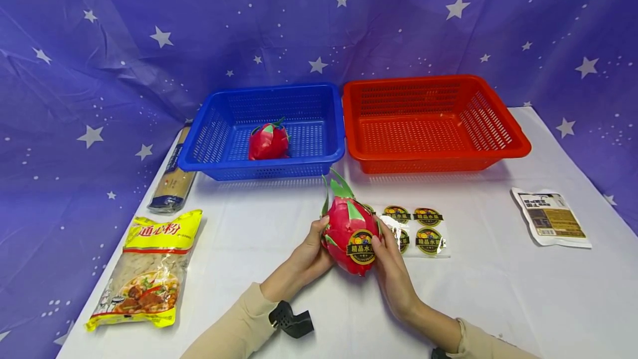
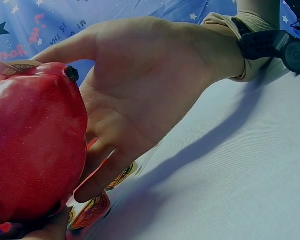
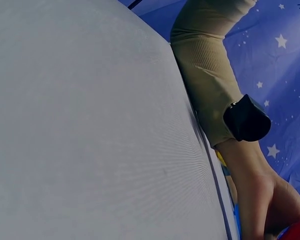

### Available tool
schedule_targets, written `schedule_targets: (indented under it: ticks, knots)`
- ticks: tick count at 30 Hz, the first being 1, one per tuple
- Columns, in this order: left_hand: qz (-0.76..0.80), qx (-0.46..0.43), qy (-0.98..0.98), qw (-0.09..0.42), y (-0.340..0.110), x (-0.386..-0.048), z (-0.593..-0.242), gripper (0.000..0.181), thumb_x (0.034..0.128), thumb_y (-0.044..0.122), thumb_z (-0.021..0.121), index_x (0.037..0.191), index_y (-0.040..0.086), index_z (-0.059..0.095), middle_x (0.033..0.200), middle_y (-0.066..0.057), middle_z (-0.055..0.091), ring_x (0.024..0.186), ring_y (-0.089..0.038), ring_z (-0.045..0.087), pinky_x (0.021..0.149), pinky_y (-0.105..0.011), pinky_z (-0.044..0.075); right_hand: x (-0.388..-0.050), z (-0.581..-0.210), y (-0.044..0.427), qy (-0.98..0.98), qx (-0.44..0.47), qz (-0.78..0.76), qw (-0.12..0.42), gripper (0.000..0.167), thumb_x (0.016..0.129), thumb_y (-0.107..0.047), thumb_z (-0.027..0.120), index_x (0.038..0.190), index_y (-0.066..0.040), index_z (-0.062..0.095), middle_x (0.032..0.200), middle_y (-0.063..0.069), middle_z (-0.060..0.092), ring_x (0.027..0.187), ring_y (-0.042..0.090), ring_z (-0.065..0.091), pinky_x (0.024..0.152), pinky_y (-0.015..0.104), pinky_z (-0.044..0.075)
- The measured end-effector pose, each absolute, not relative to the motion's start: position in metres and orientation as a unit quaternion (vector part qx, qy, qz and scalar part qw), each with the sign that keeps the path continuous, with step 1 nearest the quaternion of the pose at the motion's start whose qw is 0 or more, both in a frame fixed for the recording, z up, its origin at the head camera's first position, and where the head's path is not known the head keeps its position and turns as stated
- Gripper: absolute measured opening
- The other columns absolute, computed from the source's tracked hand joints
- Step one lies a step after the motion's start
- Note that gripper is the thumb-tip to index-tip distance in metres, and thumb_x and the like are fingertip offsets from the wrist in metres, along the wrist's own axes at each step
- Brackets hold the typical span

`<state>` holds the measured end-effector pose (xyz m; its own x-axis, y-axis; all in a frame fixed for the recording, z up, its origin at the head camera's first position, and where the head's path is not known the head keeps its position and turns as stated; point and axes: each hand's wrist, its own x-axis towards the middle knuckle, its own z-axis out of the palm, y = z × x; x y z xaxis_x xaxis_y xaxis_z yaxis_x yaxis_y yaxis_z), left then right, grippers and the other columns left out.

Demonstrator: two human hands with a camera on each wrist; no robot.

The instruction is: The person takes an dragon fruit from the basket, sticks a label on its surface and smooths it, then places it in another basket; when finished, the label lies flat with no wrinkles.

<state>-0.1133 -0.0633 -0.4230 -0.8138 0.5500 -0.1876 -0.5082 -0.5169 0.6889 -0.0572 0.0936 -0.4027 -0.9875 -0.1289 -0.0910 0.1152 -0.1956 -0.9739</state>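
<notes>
Between both hands a red dragon fruit (image 1: 344, 226) with green leaf tips is held above the white table, its leafy end away from me. A round black-and-gold sticker (image 1: 361, 246) sits on its near side. My left hand (image 1: 311, 248) grips the fruit's left side, thumb along its upper edge. My right hand (image 1: 396, 273) holds the right side, its thumb at the sticker's edge. In the left wrist view, the right palm (image 2: 140, 85) faces the fruit (image 2: 35, 145). The right wrist view catches the left hand (image 3: 270, 200) beside a sliver of red.
A blue basket (image 1: 259, 169) holds another dragon fruit (image 1: 269, 142); a red basket (image 1: 438, 155) stands beside it. Behind the held fruit lies a sticker sheet (image 1: 430, 231). Left are a yellow pasta bag (image 1: 149, 270) and a noodle pack (image 1: 174, 181); right, a white pouch (image 1: 550, 218).
</notes>
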Motion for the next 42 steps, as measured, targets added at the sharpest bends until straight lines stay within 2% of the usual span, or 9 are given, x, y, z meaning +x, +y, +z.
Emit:
schedule_targets:
  ticks: [4, 9, 13, 19, 27, 37, 42]
  knots:
    - [0.868, 0.033, 0.395, 0.299, -0.062, -0.114, -0.427, 0.032, 0.0935, 0.032, 0.026, 0.121, 0.021, 0.039, 0.117, 0.011, 0.049, 0.11, -0.002, 0.044, 0.103, -0.025, 0.026, -0.057, -0.403, 0.092, 0.646, 0.003, -0.76, 0.062, 0.052, 0.096, -0.025, 0.039, 0.143, -0.014, 0.018, 0.145, 0.002, 0.024, 0.128, 0.0, 0.027, 0.097, 0.006, 0.029]
    - [0.862, 0.046, 0.41, 0.295, -0.06, -0.114, -0.431, 0.035, 0.0928, 0.031, 0.026, 0.123, 0.02, 0.037, 0.12, 0.01, 0.047, 0.113, -0.004, 0.042, 0.106, -0.028, 0.024, -0.057, -0.405, 0.09, 0.666, 0.015, -0.744, 0.048, 0.05, 0.093, -0.02, 0.046, 0.138, -0.022, 0.025, 0.134, 0.0, 0.038, 0.118, 0.002, 0.04, 0.092, 0.01, 0.037]
    - [0.859, 0.049, 0.419, 0.291, -0.059, -0.114, -0.432, 0.038, 0.0921, 0.031, 0.028, 0.127, 0.018, 0.036, 0.122, 0.009, 0.046, 0.115, -0.005, 0.041, 0.107, -0.029, 0.024, -0.056, -0.406, 0.088, 0.67, 0.02, -0.74, 0.046, 0.05, 0.093, -0.018, 0.048, 0.137, -0.025, 0.025, 0.133, -0.003, 0.037, 0.117, 0.005, 0.041, 0.09, 0.013, 0.04]
    - [0.86, 0.053, 0.426, 0.276, -0.057, -0.113, -0.432, 0.04, 0.0921, 0.028, 0.027, 0.129, 0.013, 0.034, 0.122, 0.008, 0.047, 0.115, -0.005, 0.043, 0.107, -0.027, 0.025, -0.056, -0.406, 0.086, 0.679, 0.037, -0.732, 0.042, 0.052, 0.091, -0.017, 0.052, 0.136, -0.024, 0.025, 0.133, -0.004, 0.035, 0.117, 0.006, 0.041, 0.09, 0.013, 0.04]
    - [0.856, 0.049, 0.44, 0.268, -0.056, -0.112, -0.431, 0.04, 0.0909, 0.028, 0.03, 0.127, 0.011, 0.036, 0.119, 0.008, 0.048, 0.113, -0.005, 0.044, 0.105, -0.027, 0.027, -0.056, -0.405, 0.084, 0.699, 0.061, -0.712, 0.038, 0.059, 0.088, -0.02, 0.057, 0.137, -0.023, 0.024, 0.133, 0.002, 0.037, 0.116, 0.011, 0.04, 0.089, 0.013, 0.04]
    - [0.843, 0.045, 0.468, 0.263, -0.055, -0.111, -0.431, 0.042, 0.091, 0.03, 0.033, 0.125, 0.006, 0.039, 0.113, 0.006, 0.05, 0.107, -0.006, 0.047, 0.099, -0.025, 0.035, -0.055, -0.406, 0.083, 0.714, 0.059, -0.697, 0.014, 0.066, 0.083, -0.013, 0.064, 0.136, -0.019, 0.027, 0.127, 0.003, 0.042, 0.11, 0.009, 0.043, 0.087, 0.014, 0.041]
    - [0.843, 0.042, 0.467, 0.265, -0.055, -0.11, -0.43, 0.042, 0.0912, 0.029, 0.031, 0.125, 0.005, 0.038, 0.113, 0.006, 0.051, 0.107, -0.006, 0.047, 0.098, -0.024, 0.036, -0.055, -0.409, 0.082, 0.727, 0.059, -0.684, 0.007, 0.069, 0.079, -0.013, 0.068, 0.135, -0.023, 0.028, 0.124, 0.0, 0.041, 0.109, 0.009, 0.043, 0.087, 0.016, 0.042]
